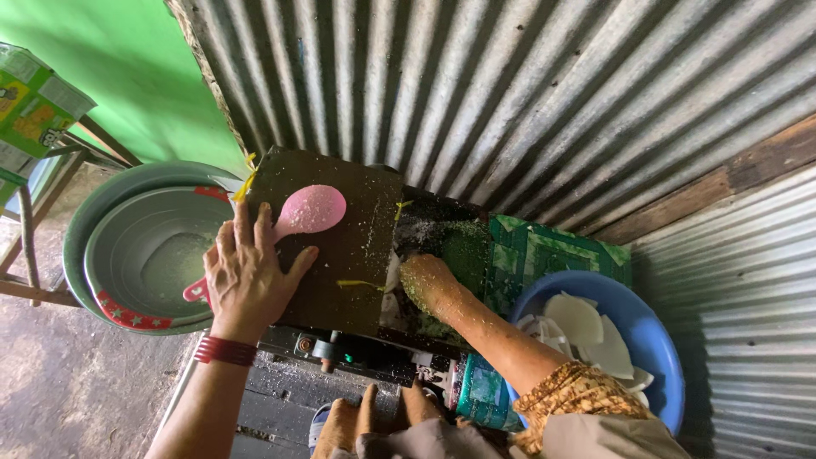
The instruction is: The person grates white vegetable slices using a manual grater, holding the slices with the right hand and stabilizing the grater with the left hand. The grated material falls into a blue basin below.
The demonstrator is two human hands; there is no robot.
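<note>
Pink plastic spoon point(304, 212), flecked w/ white shreds, under left hand point(248, 274)

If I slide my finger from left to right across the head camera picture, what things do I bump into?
Green metal basin → left hand holding a pink plastic spoon → dark board of the grating machine → right hand, flecked with shavings → blue bowl of white coconut pieces.
</note>
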